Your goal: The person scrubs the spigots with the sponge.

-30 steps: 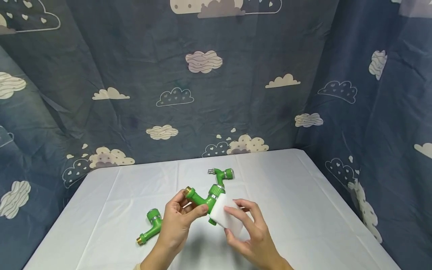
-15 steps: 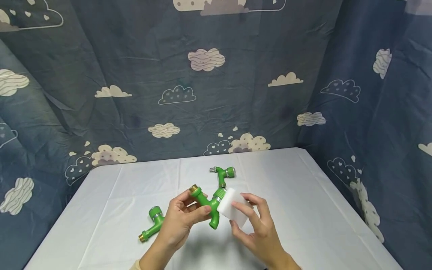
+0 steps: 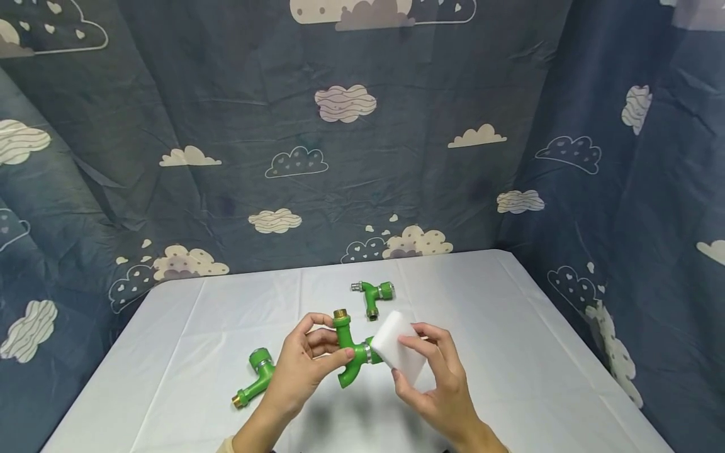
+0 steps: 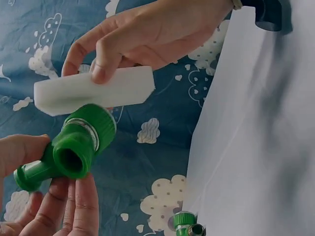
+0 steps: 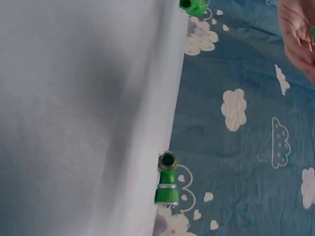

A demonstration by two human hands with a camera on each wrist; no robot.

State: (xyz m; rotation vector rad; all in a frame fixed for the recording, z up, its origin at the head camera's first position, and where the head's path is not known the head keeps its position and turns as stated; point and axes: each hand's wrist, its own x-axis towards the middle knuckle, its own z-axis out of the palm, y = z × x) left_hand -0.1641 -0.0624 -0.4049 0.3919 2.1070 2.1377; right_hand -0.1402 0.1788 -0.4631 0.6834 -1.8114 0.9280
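Note:
My left hand (image 3: 308, 358) holds a green tap (image 3: 359, 354) above the table, thumb in front and fingers behind. The tap's brass threaded end points up, its spout curves down and its knob faces right. My right hand (image 3: 442, 377) grips a white sponge block (image 3: 399, 347) between thumb and fingers, its edge against the knob and partly covering it. Up close in the left wrist view, the sponge (image 4: 98, 91) meets the ribbed knob (image 4: 101, 125), and the open spout faces the camera. The right wrist view catches only part of the left hand (image 5: 298, 39) at its edge.
Another green tap with a brass end (image 3: 257, 379) lies on the white-covered table (image 3: 187, 352), left of my left forearm. A smaller green tap (image 3: 372, 294) with a metal nozzle lies farther back. Dark cloud-patterned cloth (image 3: 396, 157) hangs behind and at the sides.
The held tap has turned so its brass end goes from leaning left to upright and its knob from up-right to rightward. The sponge has shifted a little right, staying against the tap.

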